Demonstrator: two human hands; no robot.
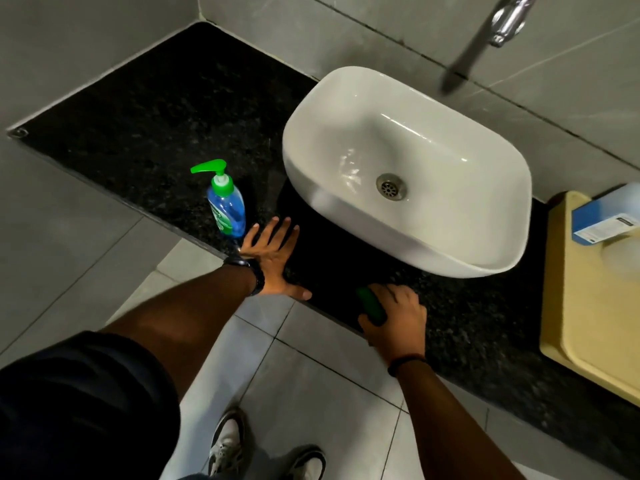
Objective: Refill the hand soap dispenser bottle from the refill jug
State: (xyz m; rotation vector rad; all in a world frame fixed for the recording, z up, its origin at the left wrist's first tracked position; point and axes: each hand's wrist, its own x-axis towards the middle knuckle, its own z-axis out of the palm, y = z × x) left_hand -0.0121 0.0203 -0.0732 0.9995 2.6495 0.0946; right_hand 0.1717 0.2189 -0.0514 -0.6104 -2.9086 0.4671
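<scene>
The soap dispenser bottle (225, 206) stands upright on the black granite counter (145, 133), left of the basin; it has a clear body with blue liquid and a green pump head. My left hand (275, 258) lies flat and open on the counter edge just right of the bottle, fingers spread, not touching it. My right hand (394, 317) rests on the counter in front of the basin, closed around a small green object (372, 306). The refill jug (609, 233), translucent with a blue label, sits at the far right on a yellow tray (581, 323).
A white vessel basin (408, 168) occupies the counter's middle, with a chrome tap (509, 19) on the tiled wall above. Grey floor tiles and my shoes (263, 452) are below the counter edge.
</scene>
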